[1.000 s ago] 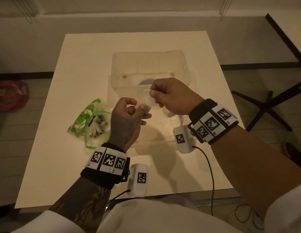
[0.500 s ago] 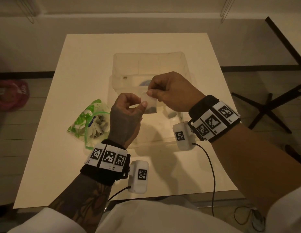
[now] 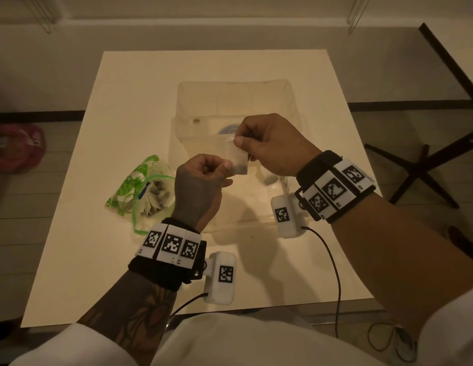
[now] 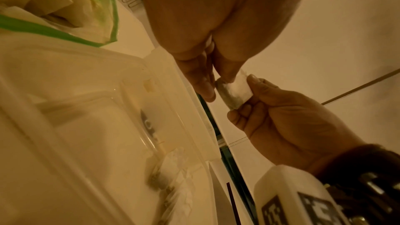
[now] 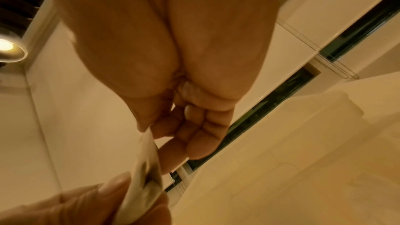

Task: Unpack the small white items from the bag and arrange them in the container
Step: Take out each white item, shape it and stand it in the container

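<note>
Both hands hold one small white sachet (image 3: pixel 235 157) in the air above the near part of the clear plastic container (image 3: pixel 290 101). My left hand (image 3: pixel 203 175) pinches its lower left edge; my right hand (image 3: pixel 264 143) pinches its upper right corner. The sachet (image 4: pixel 234 91) has dark contents at one end, and from the right wrist it (image 5: pixel 145 174) appears edge-on. The green-printed clear bag (image 3: pixel 143 191) lies open on the table left of the container, with several more white sachets inside. One or two sachets (image 4: pixel 171 175) lie on the container's floor.
The container stands at the middle of a cream square table (image 3: pixel 124 101). A cable (image 3: pixel 333 265) runs from the right wrist unit across the table's near right corner. A chair base (image 3: pixel 425 170) stands on the floor to the right; a red bag (image 3: pixel 18 146) lies left.
Both hands rose slightly with the sachet. It has been pulled flat between them; before, it was bunched at the fingertips.
</note>
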Demonstrator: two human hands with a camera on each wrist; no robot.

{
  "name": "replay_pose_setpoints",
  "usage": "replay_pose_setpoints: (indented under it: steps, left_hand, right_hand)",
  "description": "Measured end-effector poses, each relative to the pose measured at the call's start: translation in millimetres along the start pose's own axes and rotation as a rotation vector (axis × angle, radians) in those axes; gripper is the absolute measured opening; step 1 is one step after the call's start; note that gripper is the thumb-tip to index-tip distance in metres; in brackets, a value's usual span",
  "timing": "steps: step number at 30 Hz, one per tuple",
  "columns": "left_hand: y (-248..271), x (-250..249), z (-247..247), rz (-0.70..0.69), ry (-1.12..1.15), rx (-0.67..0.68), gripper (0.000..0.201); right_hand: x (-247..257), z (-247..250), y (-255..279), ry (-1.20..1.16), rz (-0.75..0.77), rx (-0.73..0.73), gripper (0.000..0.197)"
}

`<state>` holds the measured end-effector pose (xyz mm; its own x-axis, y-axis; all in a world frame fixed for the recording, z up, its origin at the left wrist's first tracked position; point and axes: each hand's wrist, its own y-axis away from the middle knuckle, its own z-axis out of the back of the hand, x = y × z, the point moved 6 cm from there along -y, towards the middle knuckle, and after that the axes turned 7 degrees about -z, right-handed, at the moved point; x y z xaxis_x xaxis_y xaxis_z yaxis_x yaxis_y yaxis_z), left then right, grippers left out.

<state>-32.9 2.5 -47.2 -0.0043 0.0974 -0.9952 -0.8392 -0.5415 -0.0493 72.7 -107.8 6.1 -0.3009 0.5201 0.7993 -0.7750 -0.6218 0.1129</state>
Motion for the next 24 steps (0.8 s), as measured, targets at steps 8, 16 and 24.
replay_pose_setpoints:
  steps: [8, 16, 24]
  left_hand:
    - [4.3, -4.4, -5.0, 0.036, 0.080, 0.076, 0.005]
    - [4.8, -2.5, -6.2, 0.087, 0.051, 0.097, 0.012]
    - [6.3, 0.9, -7.4, 0.154, 0.210, 0.096, 0.008]
  right_hand:
    - [-6.2, -3.5, -3.7, 0.009, -0.013, -0.043, 0.017]
    - [-2.8, -7.0, -0.6, -0.051, -0.046, 0.015, 0.010]
    - [-6.7, -7.5, 0.8, -0.073, -0.052, 0.044, 0.012]
